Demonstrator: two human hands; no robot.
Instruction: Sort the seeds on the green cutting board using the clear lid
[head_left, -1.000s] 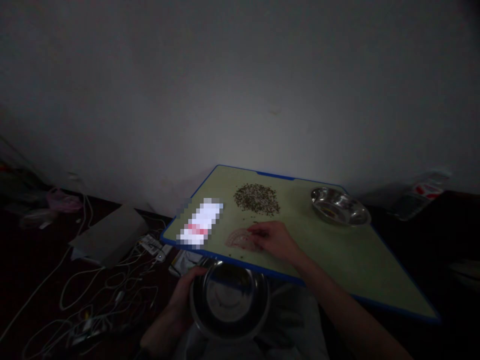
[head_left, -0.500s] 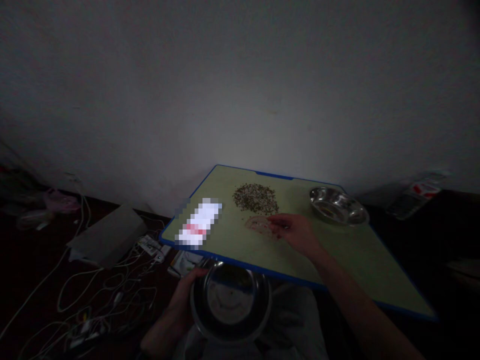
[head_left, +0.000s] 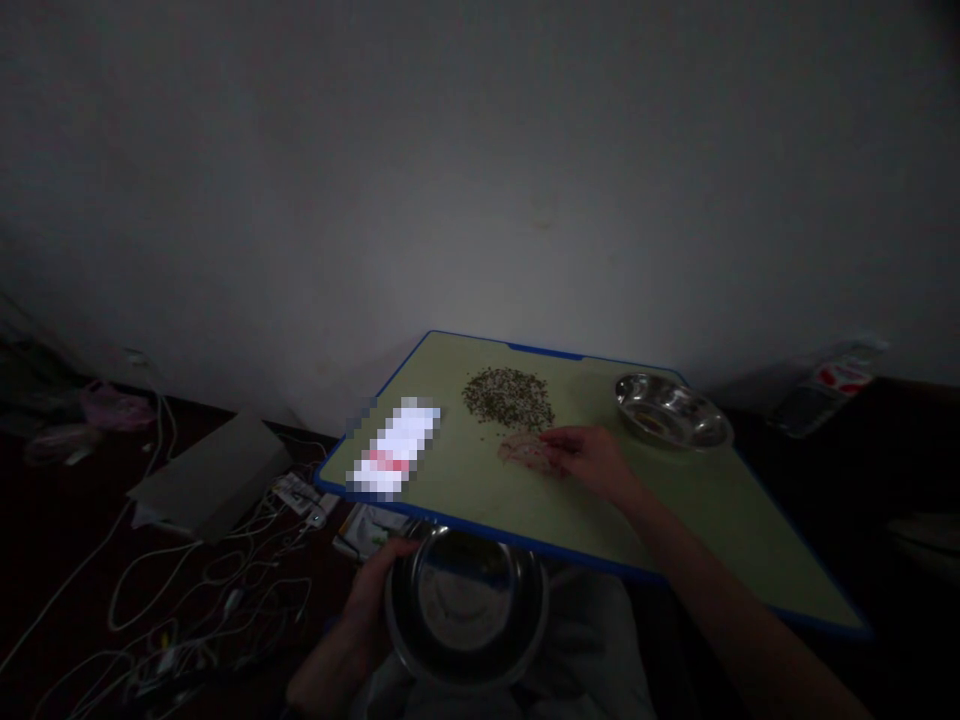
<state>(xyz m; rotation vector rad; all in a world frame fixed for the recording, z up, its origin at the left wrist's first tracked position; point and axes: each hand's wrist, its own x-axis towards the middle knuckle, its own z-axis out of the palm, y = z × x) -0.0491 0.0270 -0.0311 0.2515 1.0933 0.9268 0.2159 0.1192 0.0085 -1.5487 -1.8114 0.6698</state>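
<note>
My left hand (head_left: 371, 600) grips the rim of a stainless steel bowl (head_left: 466, 600), which sits over my lap just below the table's front edge. The fingers under that bowl are hidden. Over the table, my right hand (head_left: 589, 462) pinches a clear, thin, rounded plastic piece with red marks (head_left: 523, 452); its exact kind is hard to make out in the dim light. Just beyond the plastic piece lies a spread pile of small mixed grains, dark and pale (head_left: 508, 396). A few loose grains lie between the two.
A second steel bowl (head_left: 673, 412) stands on the right of the pale green, blue-edged table (head_left: 720, 530). A lit, pixelated phone-like screen (head_left: 396, 448) lies at the left. Tangled cables (head_left: 225, 570) and a grey box (head_left: 214, 475) are on the floor; a wall rises behind.
The plastic piece in my right hand has shifted slightly right and tilted a little. My left hand keeps its hold on the bowl. The whole view has moved slightly.
</note>
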